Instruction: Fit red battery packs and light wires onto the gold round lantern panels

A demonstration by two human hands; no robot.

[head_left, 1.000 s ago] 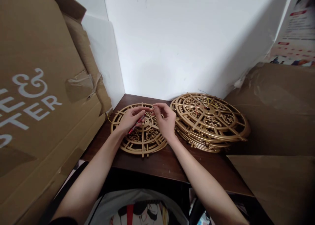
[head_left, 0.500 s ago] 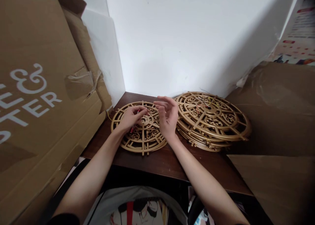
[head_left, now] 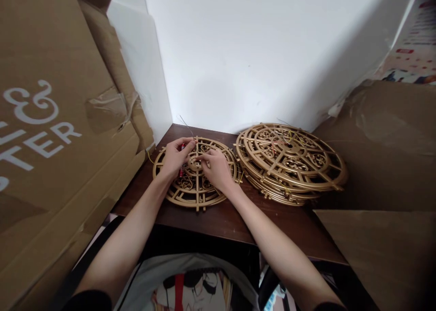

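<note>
A single gold openwork disc [head_left: 190,195] lies flat on the dark wooden table [head_left: 225,222]. Both my hands rest over its centre hub. My left hand [head_left: 175,156] is closed around a small red-handled tool [head_left: 181,170], and a thin wire [head_left: 187,125] sticks up from its fingertips. My right hand [head_left: 214,168] has its fingers pinched together at the hub, touching the left fingertips; what it pinches is too small to make out.
A stack of several similar gold discs [head_left: 289,163] with thin wires on top sits to the right. A large printed cardboard box [head_left: 51,134] leans at the left, brown cardboard [head_left: 381,156] crowds the right, and a white wall [head_left: 255,52] closes the back.
My right hand, lifted and spread half a second ago, has come down and pinched at the disc's hub. The left hand has shifted slightly toward the far side, with a thin wire showing above it.
</note>
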